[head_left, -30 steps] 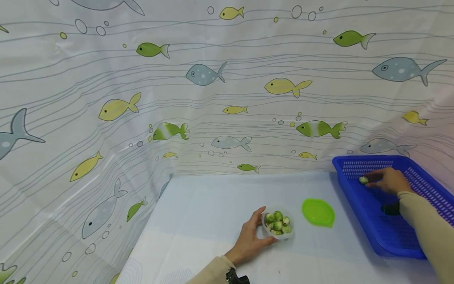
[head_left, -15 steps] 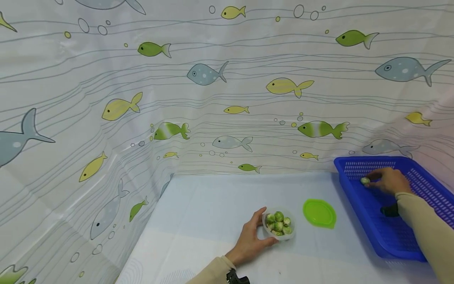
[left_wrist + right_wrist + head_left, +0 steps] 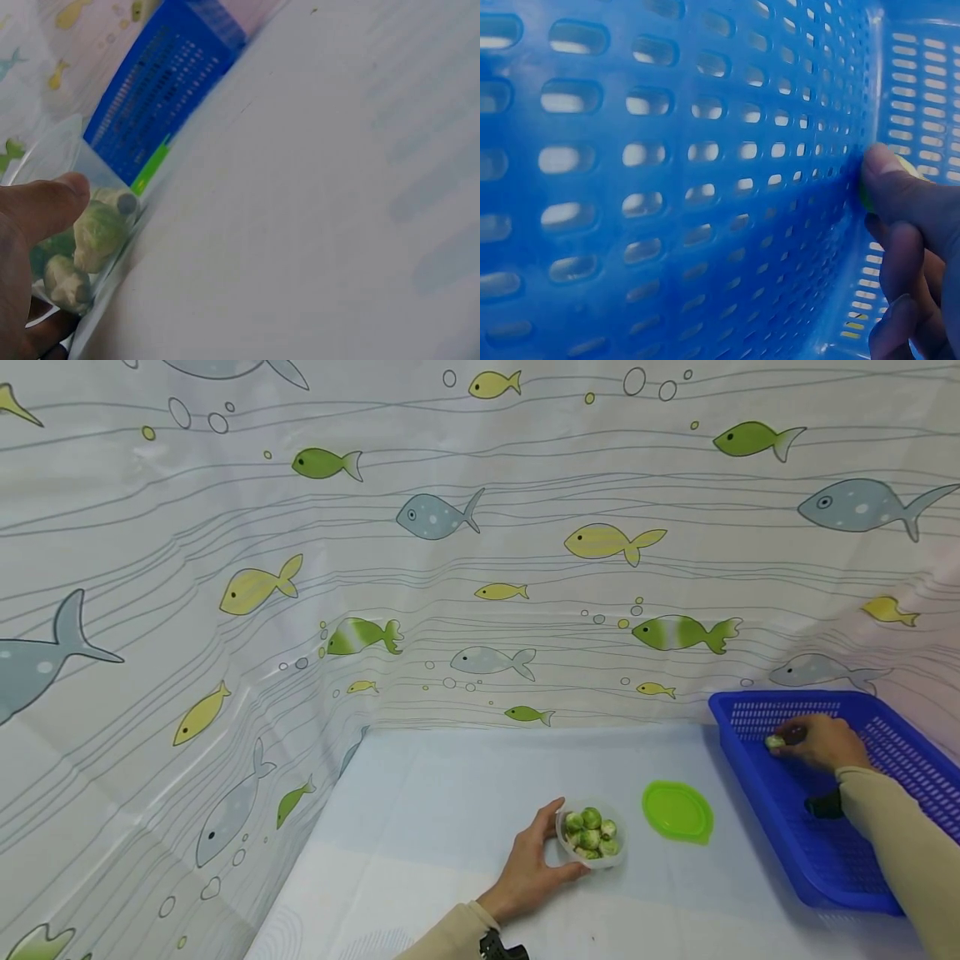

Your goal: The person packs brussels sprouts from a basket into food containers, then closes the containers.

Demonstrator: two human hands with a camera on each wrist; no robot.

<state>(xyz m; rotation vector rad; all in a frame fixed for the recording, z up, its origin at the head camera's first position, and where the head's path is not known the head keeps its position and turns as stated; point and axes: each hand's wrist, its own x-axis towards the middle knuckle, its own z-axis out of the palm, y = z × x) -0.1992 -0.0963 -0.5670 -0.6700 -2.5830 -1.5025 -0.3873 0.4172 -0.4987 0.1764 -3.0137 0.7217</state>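
Observation:
My left hand (image 3: 528, 870) curls round the near left side of a small clear plastic tub (image 3: 611, 860), thumb in front and fingers behind. Several Brussels sprouts (image 3: 590, 839) fill the tub; through its wall a pale green sprout (image 3: 101, 234) shows in the left wrist view. Inside the blue basket (image 3: 757, 814), toward its far end, my right hand (image 3: 825, 743) pinches a single Brussels sprout (image 3: 776, 742) between thumb and fingers. From the right wrist, the thumb covers most of that sprout, close to the slotted basket wall (image 3: 645, 154).
A bright green lid (image 3: 677, 812) lies on the white table (image 3: 442, 785) between tub and basket. The basket's raised rim (image 3: 716, 727) runs along the table's right side. A fish-patterned curtain (image 3: 420, 593) hangs behind and at the left.
The head view has shifted slightly, so everything sits a little farther right. Both hands keep their holds, the left on the tub and the right on the sprout.

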